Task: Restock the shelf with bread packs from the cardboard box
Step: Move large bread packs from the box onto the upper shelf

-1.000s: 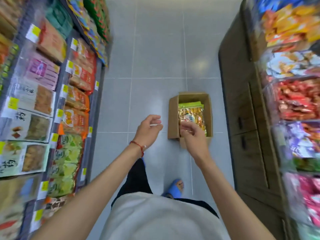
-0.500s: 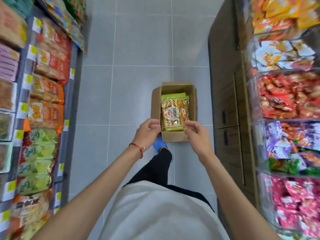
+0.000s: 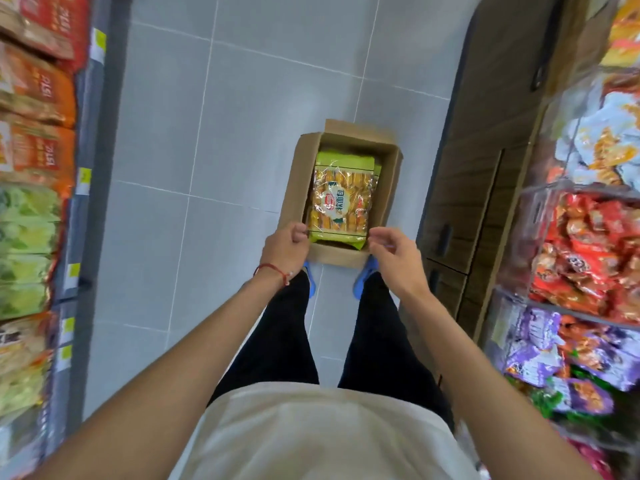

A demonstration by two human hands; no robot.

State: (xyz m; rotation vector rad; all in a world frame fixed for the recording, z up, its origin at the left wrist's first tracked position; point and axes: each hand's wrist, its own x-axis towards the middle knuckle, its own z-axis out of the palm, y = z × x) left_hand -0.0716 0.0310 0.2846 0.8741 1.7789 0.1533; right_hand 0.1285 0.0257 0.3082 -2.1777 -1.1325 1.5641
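An open cardboard box stands on the grey tiled floor just ahead of my feet. Inside it lies a bread pack with green ends and a clear front showing yellow rolls, and another green pack edge peeks out beneath it. My left hand, a red string at its wrist, hovers with curled fingers at the pack's near left corner. My right hand is at the near right corner with loosely curled fingers. Neither hand visibly grips the pack.
The left shelf holds rows of orange packs and green packs with yellow price tags. On the right are clear bins of snack bags above a wooden cabinet. My blue slippers touch the box's near side.
The view has tilted down and come closer to the box. Both hands have come down to the near corners of the top bread pack, and both feet now stand at the box.
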